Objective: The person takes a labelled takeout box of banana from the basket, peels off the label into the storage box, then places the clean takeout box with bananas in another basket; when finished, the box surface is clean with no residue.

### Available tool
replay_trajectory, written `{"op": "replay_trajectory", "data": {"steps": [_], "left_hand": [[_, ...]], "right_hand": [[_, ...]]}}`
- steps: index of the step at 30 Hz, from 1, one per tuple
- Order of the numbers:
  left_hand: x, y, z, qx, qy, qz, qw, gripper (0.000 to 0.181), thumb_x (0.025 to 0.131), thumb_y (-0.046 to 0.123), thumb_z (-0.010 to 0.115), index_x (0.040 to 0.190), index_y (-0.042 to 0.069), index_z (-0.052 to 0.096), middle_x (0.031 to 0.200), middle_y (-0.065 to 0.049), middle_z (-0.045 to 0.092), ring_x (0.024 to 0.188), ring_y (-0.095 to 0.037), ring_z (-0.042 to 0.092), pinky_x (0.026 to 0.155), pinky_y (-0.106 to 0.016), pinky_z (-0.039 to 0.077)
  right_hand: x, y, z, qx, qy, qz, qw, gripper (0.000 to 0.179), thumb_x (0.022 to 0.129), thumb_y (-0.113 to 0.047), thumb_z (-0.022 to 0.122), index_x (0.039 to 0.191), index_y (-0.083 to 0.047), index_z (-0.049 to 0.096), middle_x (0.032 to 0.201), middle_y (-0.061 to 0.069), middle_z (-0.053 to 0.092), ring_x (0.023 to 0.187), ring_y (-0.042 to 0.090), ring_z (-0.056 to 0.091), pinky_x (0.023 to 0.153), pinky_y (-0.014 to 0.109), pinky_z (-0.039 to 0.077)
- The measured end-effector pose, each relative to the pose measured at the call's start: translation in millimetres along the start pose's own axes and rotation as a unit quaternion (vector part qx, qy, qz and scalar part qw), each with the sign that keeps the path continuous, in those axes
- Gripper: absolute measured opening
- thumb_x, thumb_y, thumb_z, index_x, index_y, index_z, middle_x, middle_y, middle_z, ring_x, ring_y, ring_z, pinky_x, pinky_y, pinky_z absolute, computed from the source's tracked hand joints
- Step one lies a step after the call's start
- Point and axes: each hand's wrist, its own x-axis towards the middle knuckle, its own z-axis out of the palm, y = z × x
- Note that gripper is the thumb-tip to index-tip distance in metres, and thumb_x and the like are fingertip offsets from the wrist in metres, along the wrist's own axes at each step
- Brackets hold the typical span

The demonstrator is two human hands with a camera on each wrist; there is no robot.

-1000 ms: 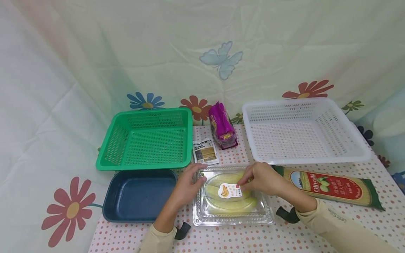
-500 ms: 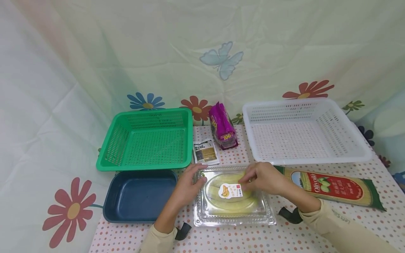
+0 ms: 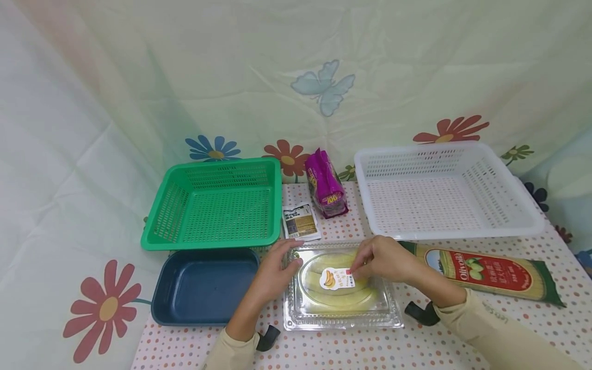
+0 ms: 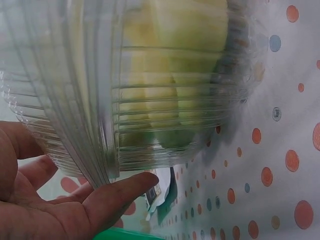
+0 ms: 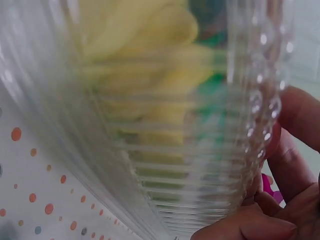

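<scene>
A clear plastic clamshell box (image 3: pixel 342 319) lies closed on the table in front of me, with bananas (image 4: pixel 170 90) inside. A white sticker (image 3: pixel 334 279) with a banana picture sits on its lid. My left hand (image 3: pixel 276 272) holds the box's left edge; in the left wrist view its rim runs between my fingers, one finger (image 4: pixel 122 197) reaching past the rim along the side. My right hand (image 3: pixel 386 262) is over the lid and pinches the sticker's right end between thumb and fingertips. In the right wrist view the box's ribbed side hides part of those fingers.
Behind the box lie a small printed packet (image 3: pixel 300 222) and a purple bag (image 3: pixel 325 185). A green basket (image 3: pixel 210 241) and dark blue tub (image 3: pixel 159 308) stand left, a white basket (image 3: pixel 455 234) back right. A spaghetti pack (image 3: pixel 490 272) lies beside my right forearm.
The box has shifted very slightly to the right. My right fingertips stay at the sticker's right end with barely any movement, and the left hand keeps its place on the box's edge.
</scene>
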Motion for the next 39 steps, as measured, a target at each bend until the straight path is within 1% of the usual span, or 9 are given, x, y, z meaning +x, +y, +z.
{"op": "replay_trajectory", "data": {"steps": [6, 12, 17, 20, 25, 29, 31, 35, 39], "left_hand": [[-1.0, -0.6, -0.7, 0.003, -0.002, -0.004, 1.0000, 0.038, 0.101, 0.015, 0.062, 0.139, 0.013, 0.061, 0.151, -0.018, 0.049, 0.141, -0.042, 0.045, 0.114, -0.067, 0.035], [-1.4, 0.0, -0.6, 0.006, 0.000, -0.002, 1.0000, 0.039, 0.100, 0.015, 0.063, 0.139, 0.013, 0.062, 0.151, -0.019, 0.050, 0.141, -0.041, 0.046, 0.114, -0.066, 0.036], [-1.5, 1.0, -0.7, 0.009, -0.006, -0.010, 0.9999, 0.040, 0.100, 0.016, 0.063, 0.140, 0.014, 0.060, 0.153, -0.017, 0.049, 0.142, -0.040, 0.045, 0.115, -0.065, 0.035], [-1.4, 0.3, -1.0, 0.010, -0.006, -0.009, 0.9999, 0.041, 0.100, 0.015, 0.063, 0.141, 0.012, 0.060, 0.152, -0.018, 0.049, 0.142, -0.041, 0.045, 0.114, -0.066, 0.035], [-1.2, -0.8, -1.3, 0.011, -0.001, -0.001, 0.9999, 0.040, 0.100, 0.014, 0.063, 0.140, 0.011, 0.061, 0.151, -0.020, 0.050, 0.140, -0.042, 0.047, 0.113, -0.067, 0.036], [-0.8, 0.8, -0.6, 0.013, -0.002, 0.000, 0.9999, 0.040, 0.100, 0.014, 0.063, 0.140, 0.011, 0.060, 0.150, -0.019, 0.050, 0.140, -0.041, 0.047, 0.114, -0.065, 0.037], [-0.9, 2.2, -0.2, 0.015, -0.003, -0.003, 0.9999, 0.040, 0.100, 0.014, 0.063, 0.140, 0.011, 0.060, 0.151, -0.019, 0.049, 0.140, -0.041, 0.047, 0.115, -0.065, 0.036], [-0.9, 4.2, 0.0, 0.020, -0.004, -0.002, 0.9998, 0.041, 0.100, 0.013, 0.063, 0.140, 0.010, 0.060, 0.151, -0.019, 0.049, 0.140, -0.041, 0.047, 0.115, -0.065, 0.036], [-0.7, 4.3, 0.9, 0.027, -0.002, 0.002, 0.9996, 0.040, 0.099, 0.012, 0.063, 0.139, 0.010, 0.061, 0.150, -0.019, 0.050, 0.140, -0.041, 0.048, 0.115, -0.064, 0.037]], "right_hand": [[-1.2, -2.1, 0.3, 0.007, 0.013, 0.013, 0.9998, 0.010, 0.076, -0.019, 0.087, 0.086, -0.019, 0.084, 0.091, -0.006, 0.073, 0.084, 0.012, 0.059, 0.067, 0.025, 0.051], [0.2, -4.4, 1.8, -0.018, 0.008, -0.002, 0.9998, 0.008, 0.075, -0.017, 0.087, 0.081, -0.020, 0.084, 0.082, -0.009, 0.071, 0.075, 0.008, 0.059, 0.064, 0.024, 0.050], [1.7, -6.1, 2.6, -0.015, 0.011, 0.017, 0.9997, 0.009, 0.074, -0.015, 0.087, 0.079, -0.020, 0.082, 0.084, -0.007, 0.072, 0.073, 0.012, 0.058, 0.062, 0.027, 0.048], [2.8, -6.5, 4.0, -0.023, 0.018, 0.025, 0.9992, 0.007, 0.076, -0.019, 0.088, 0.079, -0.021, 0.081, 0.085, -0.007, 0.073, 0.075, 0.011, 0.059, 0.064, 0.028, 0.049], [3.7, -9.7, 8.5, -0.057, 0.038, 0.040, 0.9968, 0.009, 0.078, -0.025, 0.089, 0.077, -0.022, 0.080, 0.081, -0.009, 0.073, 0.071, 0.007, 0.061, 0.062, 0.028, 0.051], [2.0, -14.1, 11.2, -0.095, 0.047, 0.038, 0.9936, 0.011, 0.080, -0.025, 0.087, 0.074, -0.023, 0.078, 0.074, -0.012, 0.071, 0.063, 0.008, 0.055, 0.055, 0.025, 0.045], [1.0, -16.1, 12.5, -0.116, 0.054, 0.034, 0.9913, 0.013, 0.081, -0.023, 0.086, 0.072, -0.024, 0.076, 0.072, -0.012, 0.070, 0.060, 0.008, 0.051, 0.052, 0.024, 0.041], [-0.2, -19.5, 16.5, -0.154, 0.067, 0.028, 0.9853, 0.020, 0.084, -0.017, 0.080, 0.069, -0.027, 0.072, 0.070, -0.013, 0.065, 0.057, 0.008, 0.048, 0.049, 0.024, 0.038], [-0.7, -21.9, 21.7, -0.188, 0.084, 0.029, 0.9782, 0.024, 0.082, -0.010, 0.074, 0.065, -0.026, 0.068, 0.069, -0.010, 0.061, 0.057, 0.010, 0.048, 0.048, 0.027, 0.037]]}}
